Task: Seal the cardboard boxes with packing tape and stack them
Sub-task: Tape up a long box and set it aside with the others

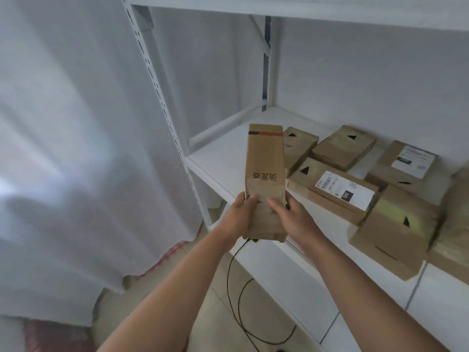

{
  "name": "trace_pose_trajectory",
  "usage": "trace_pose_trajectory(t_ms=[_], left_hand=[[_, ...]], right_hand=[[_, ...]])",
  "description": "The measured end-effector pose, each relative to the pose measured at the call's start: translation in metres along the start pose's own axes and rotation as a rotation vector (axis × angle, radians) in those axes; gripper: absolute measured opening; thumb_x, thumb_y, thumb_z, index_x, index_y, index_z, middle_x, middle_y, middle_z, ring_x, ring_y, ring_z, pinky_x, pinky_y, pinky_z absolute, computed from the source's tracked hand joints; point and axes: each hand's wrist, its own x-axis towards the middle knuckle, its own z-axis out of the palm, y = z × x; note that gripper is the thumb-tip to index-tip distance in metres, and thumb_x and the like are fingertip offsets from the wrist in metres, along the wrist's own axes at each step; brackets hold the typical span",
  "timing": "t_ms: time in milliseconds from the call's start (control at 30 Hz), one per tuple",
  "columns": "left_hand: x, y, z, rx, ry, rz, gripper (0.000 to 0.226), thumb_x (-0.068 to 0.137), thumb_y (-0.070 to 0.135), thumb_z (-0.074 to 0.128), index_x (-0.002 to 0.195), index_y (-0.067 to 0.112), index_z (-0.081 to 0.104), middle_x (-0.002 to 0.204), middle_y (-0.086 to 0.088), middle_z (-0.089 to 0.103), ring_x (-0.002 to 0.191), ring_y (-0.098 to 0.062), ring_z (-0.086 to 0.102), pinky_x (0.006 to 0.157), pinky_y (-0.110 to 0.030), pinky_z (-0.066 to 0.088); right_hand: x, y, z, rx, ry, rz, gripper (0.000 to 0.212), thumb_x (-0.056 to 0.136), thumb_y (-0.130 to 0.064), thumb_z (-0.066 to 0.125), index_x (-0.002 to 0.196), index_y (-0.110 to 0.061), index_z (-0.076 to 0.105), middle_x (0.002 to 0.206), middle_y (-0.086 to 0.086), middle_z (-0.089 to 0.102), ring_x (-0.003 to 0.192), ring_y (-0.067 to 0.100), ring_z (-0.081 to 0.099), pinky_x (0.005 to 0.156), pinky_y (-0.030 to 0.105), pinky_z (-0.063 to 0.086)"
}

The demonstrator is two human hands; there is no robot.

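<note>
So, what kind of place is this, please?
Probably a small parcel packing or storage room: white metal shelving, several cardboard boxes with shipping labels lying on it, and white cloth hung beside it.

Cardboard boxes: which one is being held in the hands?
The tall narrow box with printed black characters, gripped by both hands, left and right; the others lie on the shelf.

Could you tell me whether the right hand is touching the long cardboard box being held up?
Touching. The head view shows the right hand gripping the long cardboard box near its lower end, fingers lying on its face.
</note>
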Motion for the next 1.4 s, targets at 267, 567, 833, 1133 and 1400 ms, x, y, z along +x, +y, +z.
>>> trace_pose_trajectory(t_ms=[267, 567, 833, 1133, 1400], left_hand=[[0.063, 0.005, -0.049, 0.006, 0.064, 0.042, 0.037, 0.106, 0.048, 0.032, 0.121, 0.023, 0.054, 0.105, -0.005, 0.065, 0.082, -0.018, 0.062, 0.046, -0.02, 0.044], [0.172, 0.024, -0.134, -0.098, -0.237, 0.111, 0.033, 0.103, 0.048, 0.044, 0.122, 0.029, 0.062, 0.112, -0.005, 0.072, 0.104, -0.031, 0.068, 0.074, -0.037, 0.051], [0.231, 0.048, -0.178, -0.083, -0.432, 0.09, 0.04, 0.104, 0.041, 0.048, 0.133, 0.015, 0.058, 0.121, -0.014, 0.069, 0.101, -0.033, 0.068, 0.075, -0.044, 0.055], [0.266, 0.057, -0.187, -0.149, -0.519, 0.003, 0.073, 0.087, 0.061, 0.066, 0.145, 0.025, 0.043, 0.137, -0.001, 0.06, 0.119, -0.017, 0.064, 0.101, -0.042, 0.053], [0.289, 0.041, -0.188, -0.298, -0.397, -0.099, 0.03, 0.101, 0.023, 0.057, 0.126, 0.008, 0.053, 0.116, -0.014, 0.07, 0.107, -0.028, 0.069, 0.097, -0.05, 0.054]], right_hand=[[0.057, -0.017, 0.034, 0.065, -0.039, 0.091, 0.047, 0.093, -0.042, 0.061, 0.136, -0.036, 0.043, 0.112, -0.003, 0.066, 0.096, 0.016, 0.067, 0.072, 0.034, 0.06], [0.141, -0.044, 0.106, 0.234, 0.307, 0.095, 0.034, 0.09, -0.028, 0.065, 0.122, -0.028, 0.053, 0.102, 0.001, 0.067, 0.084, 0.015, 0.064, 0.058, 0.028, 0.048], [0.184, -0.074, 0.15, 0.289, 0.473, 0.072, 0.045, 0.079, -0.046, 0.065, 0.119, -0.029, 0.051, 0.098, -0.007, 0.064, 0.08, 0.009, 0.062, 0.06, 0.022, 0.044], [0.215, -0.074, 0.177, -0.627, 0.619, -0.222, 0.057, 0.09, -0.054, 0.041, 0.133, -0.019, 0.054, 0.119, -0.003, 0.051, 0.109, 0.018, 0.05, 0.089, 0.038, 0.05], [0.22, -0.021, 0.172, -0.964, 0.576, -0.347, 0.053, 0.099, -0.04, 0.038, 0.142, -0.012, 0.049, 0.15, -0.001, 0.045, 0.147, 0.027, 0.024, 0.109, 0.034, 0.039]])
